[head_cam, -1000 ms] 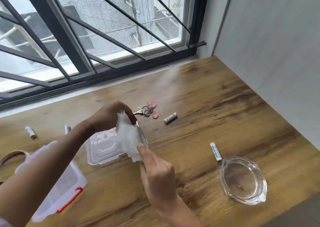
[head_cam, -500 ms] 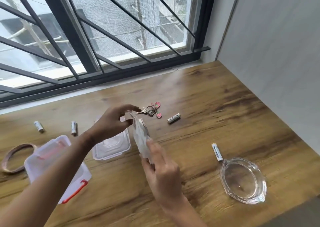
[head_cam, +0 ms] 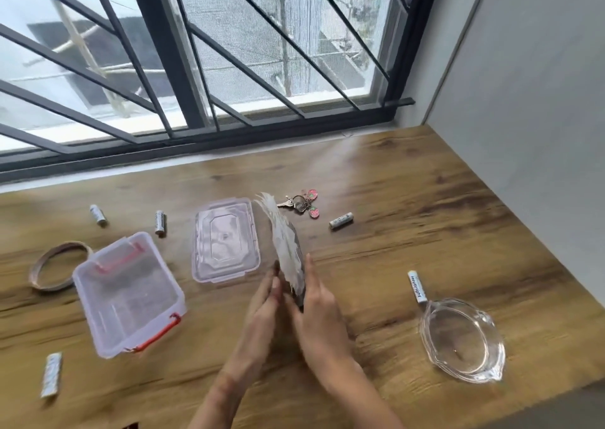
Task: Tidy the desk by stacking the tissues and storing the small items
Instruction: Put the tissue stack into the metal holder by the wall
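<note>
Near the desk's [head_cam: 425, 199] front left corner lies a battery [head_cam: 50, 374]. Farther back, by the left edge, a ring of tape [head_cam: 57, 270] lies flat, just beside a clear open box [head_cam: 127, 294] with red latches. Two more batteries [head_cam: 98, 214] [head_cam: 159, 221] lie behind them, toward the window edge. The box's lid [head_cam: 226, 238] lies flat to the right of the box.

At the middle of the desk the stack of tissues [head_cam: 284, 248] stands on edge, its top leaning toward the window. The left hand [head_cam: 262, 317] and the right hand [head_cam: 319, 314] press it between them at its near end. Their fingers are straight and laid flat against either side, and the right thumb reaches up along the stack.

Just behind the tissues' far tip lies a bunch of keys [head_cam: 301, 202] with pink charms. A battery [head_cam: 341, 220] lies to its right. Toward the right edge, another battery [head_cam: 417, 286] touches the rim of a glass dish [head_cam: 461, 340] near the front right corner.
</note>
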